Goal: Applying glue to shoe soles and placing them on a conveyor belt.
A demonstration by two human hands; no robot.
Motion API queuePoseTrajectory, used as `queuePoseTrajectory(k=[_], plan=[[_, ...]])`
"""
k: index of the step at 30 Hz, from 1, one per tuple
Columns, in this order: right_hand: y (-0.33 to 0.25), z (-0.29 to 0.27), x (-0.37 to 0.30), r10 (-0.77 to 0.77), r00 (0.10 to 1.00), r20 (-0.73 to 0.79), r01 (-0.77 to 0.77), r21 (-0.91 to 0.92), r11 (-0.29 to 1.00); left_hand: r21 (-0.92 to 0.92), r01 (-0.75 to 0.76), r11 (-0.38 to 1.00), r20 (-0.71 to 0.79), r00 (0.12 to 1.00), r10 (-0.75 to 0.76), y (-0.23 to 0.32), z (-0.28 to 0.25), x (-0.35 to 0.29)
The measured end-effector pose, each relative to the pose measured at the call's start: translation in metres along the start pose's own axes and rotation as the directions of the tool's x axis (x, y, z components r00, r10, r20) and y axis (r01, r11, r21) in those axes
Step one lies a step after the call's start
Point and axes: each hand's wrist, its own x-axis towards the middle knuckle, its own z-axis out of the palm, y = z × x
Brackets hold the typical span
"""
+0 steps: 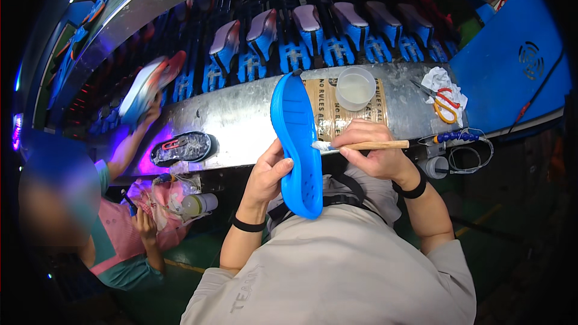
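A bright blue shoe sole (295,121) stands lengthwise before me, its hollow inner side facing up. My left hand (268,174) grips its left edge near the narrower middle, thumb on the rim. Between the fingers of my right hand (372,147) is a brush with a wooden handle (385,144). Its white bristles (321,145) touch the sole's right inner edge. Beyond my right hand, a clear round tub (355,88) with pale liquid sits on a strip of brown cardboard (325,111).
Scissors (444,107) lie by crumpled white paper (448,84) on the metal bench (241,111). Behind the bench, several shoe uppers (310,27) stand on blue holders. At left, a co-worker's hand (150,114) holds a shoe (144,87) near a dark sole-shaped tray (180,147).
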Motion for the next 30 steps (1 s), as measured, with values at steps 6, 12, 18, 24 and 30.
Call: queuePoseTrajectory(k=[6, 12, 18, 24, 30], plan=[[-0.013, -0.002, -0.001, -0.055, 0.998, 0.034, 0.055, 0.006, 0.998, 0.040, -0.038, 0.998, -0.005, 0.999, 0.038, 0.009, 0.004, 0.001], [-0.019, -0.002, -0.003, -0.043, 0.997, 0.071, 0.042, 0.015, 0.999, 0.005, -0.029, 1.000, -0.011, 1.000, 0.029, 0.008, 0.000, 0.002], [-0.025, 0.000, -0.005, -0.010, 0.997, 0.077, 0.005, 0.074, 0.997, -0.044, -0.026, 0.999, -0.029, 0.999, 0.024, 0.010, -0.005, -0.001], [-0.023, -0.007, -0.015, 0.164, 0.968, -0.189, -0.075, 0.404, 0.912, -0.625, 0.101, 0.774, 0.087, 0.994, -0.060, 0.010, -0.017, -0.001], [0.026, -0.027, -0.026, 0.232, 0.763, -0.603, -0.088, 0.259, 0.962, -0.886, 0.186, 0.425, 0.259, 0.958, 0.121, 0.006, -0.033, 0.005]])
